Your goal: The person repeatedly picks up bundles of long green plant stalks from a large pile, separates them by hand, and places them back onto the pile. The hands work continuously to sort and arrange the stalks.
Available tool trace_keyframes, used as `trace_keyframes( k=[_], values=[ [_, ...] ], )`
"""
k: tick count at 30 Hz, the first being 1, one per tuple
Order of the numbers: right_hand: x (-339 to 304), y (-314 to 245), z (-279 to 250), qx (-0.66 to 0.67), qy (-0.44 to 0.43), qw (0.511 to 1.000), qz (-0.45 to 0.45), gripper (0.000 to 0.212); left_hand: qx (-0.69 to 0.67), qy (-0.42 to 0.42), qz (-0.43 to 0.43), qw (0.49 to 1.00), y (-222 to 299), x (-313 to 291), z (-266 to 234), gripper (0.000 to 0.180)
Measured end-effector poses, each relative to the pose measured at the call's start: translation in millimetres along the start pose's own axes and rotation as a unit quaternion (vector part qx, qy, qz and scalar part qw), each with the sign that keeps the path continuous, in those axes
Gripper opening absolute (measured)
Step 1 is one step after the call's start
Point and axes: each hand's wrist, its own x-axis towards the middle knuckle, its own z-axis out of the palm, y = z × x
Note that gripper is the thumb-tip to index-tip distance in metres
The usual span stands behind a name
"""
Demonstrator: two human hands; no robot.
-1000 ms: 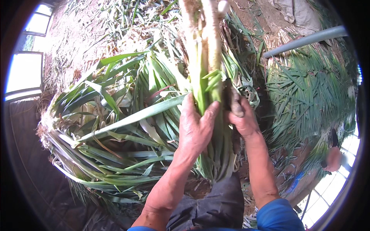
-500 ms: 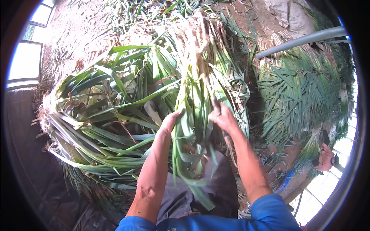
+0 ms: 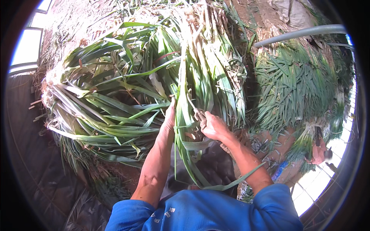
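Observation:
My left hand (image 3: 170, 116) is closed around a long green onion (image 3: 182, 82), its pale end pointing away and its leaves trailing down past my legs. My right hand (image 3: 214, 126) is closed just right of that onion, on a thin pale leaf strip (image 3: 191, 103). Something brown and dirt-coloured covers the fingertips of this hand; whether it is a finger wrap or soil, I cannot tell. Beyond both hands lies a heap of green onions (image 3: 221, 65) with the white ends at the far side. Another heap of green onions (image 3: 111, 111) spreads to the left, roots outward.
A large stack of green onions (image 3: 295, 86) lies on the right, below a grey pipe (image 3: 302, 34). At the lower right, another person's hand (image 3: 318, 151) is beside a bunch of onions (image 3: 306, 140). Dark sheeting (image 3: 29, 131) covers the left side.
My right hand has moved toward me and left, closer to my left hand. The onion's leaf tips have swung right across my right forearm. The view has shifted slightly.

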Motion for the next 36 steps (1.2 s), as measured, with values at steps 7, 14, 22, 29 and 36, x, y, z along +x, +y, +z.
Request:
trace_keyframes(
  k=[7, 14, 22, 29, 36],
  values=[
    [-7, -65, -19, -0.047, 0.033, 0.995, 0.076, 0.029, -0.060, -0.058, -0.047, 0.995, -19, -13, -8, 0.056],
    [54, -89, -15, -0.053, 0.019, 0.988, 0.140, 0.041, 0.082, 0.100, -0.011, 0.991, -25, -40, -10, 0.041],
    [155, -60, -9, -0.052, 0.051, 0.980, 0.184, 0.036, 0.097, 0.068, -0.031, 0.992, -16, -63, 7, 0.041],
    [230, -94, 12, 0.040, -0.005, 0.985, 0.169, 0.031, 0.173, 0.094, -0.002, 0.980, 15, -97, -27, 0.039],
    [212, -61, -13, 0.157, 0.084, 0.979, 0.097, 0.016, 0.305, 0.040, 0.150, 0.940, 57, -164, 41, 0.045]
  ],
)
